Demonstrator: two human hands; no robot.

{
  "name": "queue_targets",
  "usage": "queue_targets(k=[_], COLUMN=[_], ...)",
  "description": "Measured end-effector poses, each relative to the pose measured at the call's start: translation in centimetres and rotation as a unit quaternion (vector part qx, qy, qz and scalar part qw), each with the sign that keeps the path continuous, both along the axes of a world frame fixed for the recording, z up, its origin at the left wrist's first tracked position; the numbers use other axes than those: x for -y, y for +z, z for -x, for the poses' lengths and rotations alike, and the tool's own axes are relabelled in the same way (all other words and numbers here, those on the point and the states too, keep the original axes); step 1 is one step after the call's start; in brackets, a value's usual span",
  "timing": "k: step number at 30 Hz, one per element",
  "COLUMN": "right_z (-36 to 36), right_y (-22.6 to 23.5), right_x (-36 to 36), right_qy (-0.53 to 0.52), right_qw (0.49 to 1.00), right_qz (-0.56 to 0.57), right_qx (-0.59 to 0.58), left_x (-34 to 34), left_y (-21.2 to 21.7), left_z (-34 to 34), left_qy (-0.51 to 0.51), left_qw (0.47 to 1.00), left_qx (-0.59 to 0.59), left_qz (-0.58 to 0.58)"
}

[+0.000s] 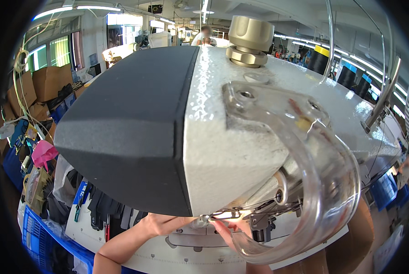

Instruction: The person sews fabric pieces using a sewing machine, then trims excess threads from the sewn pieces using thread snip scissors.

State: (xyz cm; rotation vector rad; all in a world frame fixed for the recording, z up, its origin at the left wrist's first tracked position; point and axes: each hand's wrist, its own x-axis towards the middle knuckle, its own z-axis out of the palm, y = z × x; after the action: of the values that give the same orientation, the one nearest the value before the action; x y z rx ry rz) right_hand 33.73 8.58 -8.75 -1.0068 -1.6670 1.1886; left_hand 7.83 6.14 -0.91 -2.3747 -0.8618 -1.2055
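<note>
left hand [161, 224] reaches under the sewing machine head [222, 128], fingers pinched at the needle area [213, 215], right hand [229, 233] close beside it behind the clear guard [323, 192], its grip impossible to tell.

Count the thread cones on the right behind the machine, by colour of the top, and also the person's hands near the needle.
Yellow-topped cone: 1
Blue-topped cones: 2
Hands, left hand and right hand: 2
Total: 5
</note>
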Motion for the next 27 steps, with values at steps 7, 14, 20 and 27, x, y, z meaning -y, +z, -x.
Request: queue_targets(k=[7, 14, 20, 27], right_z=[-0.8, -0.7, 0.5, 0.2], right_y=[-1.9, 0.2, 4.8, 5.3], right_x=[-0.3, 0.1, 0.5, 0.0], right_qy=[-0.036, -0.053, -0.036, -0.035], right_qw=[0.953, 0.968, 0.987, 0.937], right_qz=[-0.265, -0.239, -0.156, -0.328], right_qx=[0.139, 0.051, -0.03, 0.116], left_x=[-1.5, -1.7, -1.9, -2.5], left_y=[-1.1, 0.1, -1.0, -0.9], left_z=[-0.3, -0.4, -0.6, -1.5], left_qy=[-0.031, -0.043, 0.085, 0.103], left_qw=[0.999, 0.996, 0.993, 0.978], left_qx=[0.024, 0.065, -0.019, 0.066], left_qz=[0.002, -0.03, 0.084, 0.167])
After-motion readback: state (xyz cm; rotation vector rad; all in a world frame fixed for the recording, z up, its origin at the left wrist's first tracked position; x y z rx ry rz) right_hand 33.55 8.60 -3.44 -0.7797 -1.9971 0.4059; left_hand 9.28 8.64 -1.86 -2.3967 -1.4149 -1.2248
